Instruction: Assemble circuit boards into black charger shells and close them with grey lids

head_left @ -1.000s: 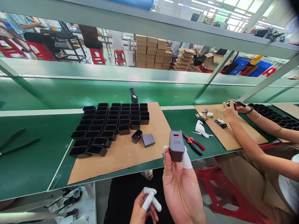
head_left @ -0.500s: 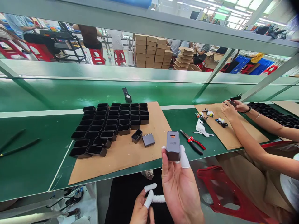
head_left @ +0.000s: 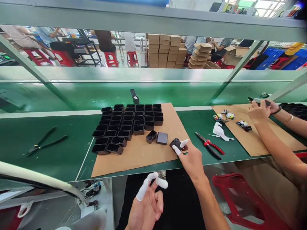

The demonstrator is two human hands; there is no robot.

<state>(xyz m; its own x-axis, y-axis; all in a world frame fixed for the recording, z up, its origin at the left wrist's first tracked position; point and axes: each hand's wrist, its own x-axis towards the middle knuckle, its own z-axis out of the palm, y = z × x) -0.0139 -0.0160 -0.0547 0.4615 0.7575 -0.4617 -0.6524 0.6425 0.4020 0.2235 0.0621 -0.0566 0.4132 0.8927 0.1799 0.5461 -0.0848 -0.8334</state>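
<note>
My right hand [head_left: 193, 158], with white finger cots, grips a black charger [head_left: 175, 144] between thumb and fingers at the right edge of a brown cardboard sheet [head_left: 141, 155]. My left hand [head_left: 150, 199] is over my lap, palm up, its cot-covered fingers apart and nothing in them. Left of the charger lies a grey-topped charger [head_left: 162, 138], beside a single open black case [head_left: 151, 136]. Rows of open black charger cases [head_left: 126, 124] cover the left and back of the cardboard.
Red-handled pliers [head_left: 209, 146] and a crumpled white cloth [head_left: 220, 131] lie to the right. Dark-handled cutters [head_left: 44, 143] are on the green table's left. A co-worker's hands [head_left: 261, 110] hold a black part at the right. A hinged black piece [head_left: 134, 96] stands at the back.
My right hand has turned over and lowered the charger from in front of me to the cardboard's right edge. My left hand's fingers have spread, and the view has shifted left.
</note>
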